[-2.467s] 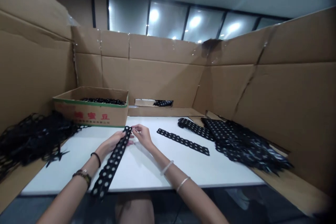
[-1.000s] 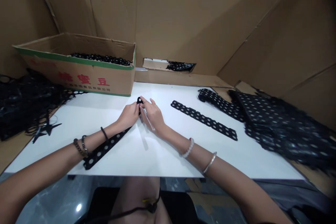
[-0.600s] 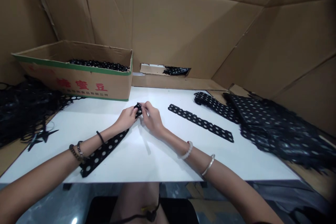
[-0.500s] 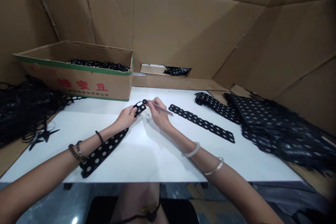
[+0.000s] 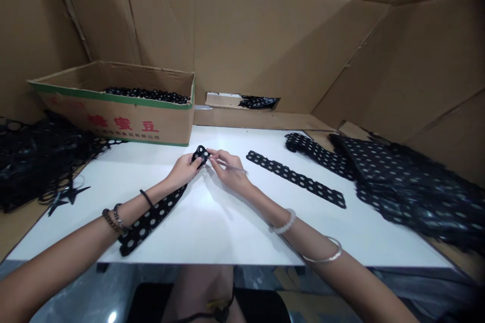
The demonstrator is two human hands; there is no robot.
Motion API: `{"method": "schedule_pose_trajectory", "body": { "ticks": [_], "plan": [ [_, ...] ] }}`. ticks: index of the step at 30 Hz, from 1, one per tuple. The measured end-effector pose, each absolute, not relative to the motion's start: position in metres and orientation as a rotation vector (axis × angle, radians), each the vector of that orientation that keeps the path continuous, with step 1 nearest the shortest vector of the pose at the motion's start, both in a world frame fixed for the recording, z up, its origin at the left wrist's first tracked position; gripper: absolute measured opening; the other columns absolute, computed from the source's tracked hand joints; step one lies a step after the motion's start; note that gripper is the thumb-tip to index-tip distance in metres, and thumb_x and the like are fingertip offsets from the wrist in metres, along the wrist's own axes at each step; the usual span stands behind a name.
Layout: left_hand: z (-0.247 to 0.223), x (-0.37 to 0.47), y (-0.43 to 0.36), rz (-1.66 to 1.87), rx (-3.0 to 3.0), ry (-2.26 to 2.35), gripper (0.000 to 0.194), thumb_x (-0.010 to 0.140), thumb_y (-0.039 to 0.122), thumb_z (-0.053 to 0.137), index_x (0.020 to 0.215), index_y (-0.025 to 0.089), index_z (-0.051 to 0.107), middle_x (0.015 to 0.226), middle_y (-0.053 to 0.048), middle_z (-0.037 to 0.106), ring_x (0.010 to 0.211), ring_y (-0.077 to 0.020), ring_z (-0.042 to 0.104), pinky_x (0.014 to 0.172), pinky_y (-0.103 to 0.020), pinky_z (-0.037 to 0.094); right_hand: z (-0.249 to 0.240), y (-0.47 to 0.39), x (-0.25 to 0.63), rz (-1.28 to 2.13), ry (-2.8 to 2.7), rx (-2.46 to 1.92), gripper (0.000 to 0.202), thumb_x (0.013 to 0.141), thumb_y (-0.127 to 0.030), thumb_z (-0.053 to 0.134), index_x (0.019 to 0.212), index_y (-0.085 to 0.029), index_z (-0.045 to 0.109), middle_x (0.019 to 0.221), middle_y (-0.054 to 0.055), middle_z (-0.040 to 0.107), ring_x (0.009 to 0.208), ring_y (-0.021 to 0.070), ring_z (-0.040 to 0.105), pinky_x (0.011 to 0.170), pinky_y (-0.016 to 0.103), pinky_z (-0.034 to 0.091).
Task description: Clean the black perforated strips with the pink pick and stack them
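Note:
My left hand (image 5: 182, 169) is closed on one end of a black strip with rows of whitish round dots (image 5: 151, 222). The strip runs back under my left forearm toward the table's front edge. Its held end (image 5: 201, 151) stands up between thumb and fingers. Against that end, my right hand (image 5: 228, 167) pinches a slim, pale tool that looks like tweezers (image 5: 237, 168); the tip is hidden at the strip. A second dotted strip (image 5: 295, 177) lies flat to the right of my right hand.
A cardboard box (image 5: 125, 126) of small black rings stands at the back left. Black punched scraps (image 5: 38, 161) heap beside it. Dotted black sheets (image 5: 409, 186) are piled on the right of the white table (image 5: 235, 227). Cardboard walls (image 5: 280, 35) enclose the back and sides.
A small black ring stood apart from the strip at my right fingertips; now my right hand is close against the strip's end. The view has shifted slightly.

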State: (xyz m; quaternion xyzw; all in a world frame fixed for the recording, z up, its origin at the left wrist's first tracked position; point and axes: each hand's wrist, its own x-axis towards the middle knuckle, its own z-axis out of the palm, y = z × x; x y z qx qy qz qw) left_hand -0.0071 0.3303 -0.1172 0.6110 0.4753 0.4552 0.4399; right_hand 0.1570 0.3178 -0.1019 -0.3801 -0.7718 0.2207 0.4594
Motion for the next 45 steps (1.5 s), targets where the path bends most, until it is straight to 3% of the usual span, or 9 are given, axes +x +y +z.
{"method": "schedule_pose_trajectory", "body": {
  "ticks": [4, 7, 12, 16, 26, 30, 37, 41, 45],
  "plan": [
    [-0.123, -0.009, 0.331, 1.146, 1.631, 1.191, 0.02, 0.08, 0.032, 0.053, 0.071, 0.014, 0.058, 0.059, 0.0, 0.057, 0.056, -0.0128, 0.051, 0.05, -0.021, 0.039, -0.11, 0.32, 0.154, 0.235, -2.105, -0.944, 0.016, 0.088, -0.023, 0.041, 0.095, -0.021, 0.056, 0.092, 0.005, 0.07, 0.086, 0.0191, 0.066, 0.104, 0.048, 0.037],
    [-0.12, -0.009, 0.327, 1.115, 1.694, 1.202, 0.02, 0.08, 0.032, 0.053, 0.07, 0.014, 0.056, 0.061, 0.0, 0.057, 0.058, -0.0122, 0.05, 0.051, -0.02, 0.039, -0.116, 0.321, 0.149, 0.142, -2.151, -0.937, 0.025, 0.09, -0.024, 0.036, 0.109, -0.02, 0.053, 0.092, 0.006, 0.069, 0.081, 0.0193, 0.066, 0.105, 0.047, 0.036],
    [-0.101, -0.011, 0.321, 0.942, 1.555, 1.118, 0.024, 0.083, 0.036, 0.05, 0.073, 0.014, 0.051, 0.055, 0.003, 0.052, 0.041, -0.008, 0.045, 0.042, -0.02, 0.036, -0.115, 0.324, 0.152, 0.216, -2.044, -0.915, 0.016, 0.09, -0.024, 0.037, 0.091, -0.023, 0.053, 0.1, 0.005, 0.067, 0.09, 0.0191, 0.064, 0.103, 0.044, 0.037],
    [-0.091, -0.012, 0.32, 0.833, 1.378, 1.097, 0.023, 0.084, 0.036, 0.051, 0.076, 0.015, 0.05, 0.057, 0.002, 0.055, 0.039, -0.01, 0.052, 0.041, -0.02, 0.038, -0.104, 0.326, 0.161, 0.467, -1.774, -1.029, 0.017, 0.088, -0.03, 0.043, 0.075, -0.022, 0.049, 0.097, 0.006, 0.068, 0.093, 0.0206, 0.063, 0.083, 0.036, 0.049],
    [-0.091, -0.008, 0.322, 0.874, 1.427, 1.127, 0.021, 0.091, 0.019, 0.04, 0.072, 0.015, 0.047, 0.045, 0.007, 0.045, 0.027, -0.0027, 0.031, 0.032, -0.016, 0.018, -0.103, 0.334, 0.162, 0.882, -1.412, -1.031, 0.022, 0.078, -0.038, 0.056, 0.068, -0.021, 0.045, 0.082, 0.005, 0.067, 0.077, 0.021, 0.064, 0.071, 0.036, 0.051],
    [-0.087, -0.007, 0.319, 0.903, 1.342, 1.133, 0.016, 0.089, 0.017, 0.042, 0.076, 0.015, 0.049, 0.038, 0.009, 0.039, 0.026, -0.0032, 0.025, 0.032, -0.017, 0.014, -0.1, 0.329, 0.165, 0.781, -1.514, -1.027, 0.022, 0.082, -0.037, 0.052, 0.069, -0.022, 0.044, 0.083, 0.005, 0.068, 0.077, 0.0207, 0.065, 0.072, 0.036, 0.051],
    [-0.093, -0.008, 0.319, 1.01, 1.426, 1.053, 0.024, 0.08, 0.038, 0.057, 0.079, 0.014, 0.056, 0.04, 0.009, 0.038, 0.032, -0.0049, 0.027, 0.034, -0.019, 0.018, -0.105, 0.318, 0.156, 0.39, -1.941, -0.993, 0.014, 0.088, -0.029, 0.041, 0.076, -0.023, 0.044, 0.092, 0.008, 0.067, 0.095, 0.0236, 0.063, 0.075, 0.034, 0.049],
    [-0.095, -0.004, 0.319, 1.069, 1.482, 1.034, 0.022, 0.074, 0.035, 0.061, 0.072, 0.013, 0.057, 0.054, 0.004, 0.05, 0.047, -0.0069, 0.04, 0.044, -0.019, 0.029, -0.111, 0.32, 0.148, 0.419, -1.953, -1.06, 0.016, 0.09, -0.029, 0.036, 0.075, -0.024, 0.04, 0.084, 0.006, 0.065, 0.084, 0.0209, 0.064, 0.068, 0.029, 0.047],
    [-0.093, -0.004, 0.318, 1.078, 1.495, 1.059, 0.019, 0.073, 0.031, 0.06, 0.069, 0.013, 0.058, 0.054, 0.003, 0.051, 0.052, -0.0084, 0.043, 0.048, -0.019, 0.032, -0.107, 0.32, 0.149, 0.41, -1.924, -1.062, 0.019, 0.09, -0.031, 0.035, 0.073, -0.023, 0.038, 0.08, 0.004, 0.064, 0.071, 0.0182, 0.061, 0.063, 0.027, 0.044]
  ]
}}
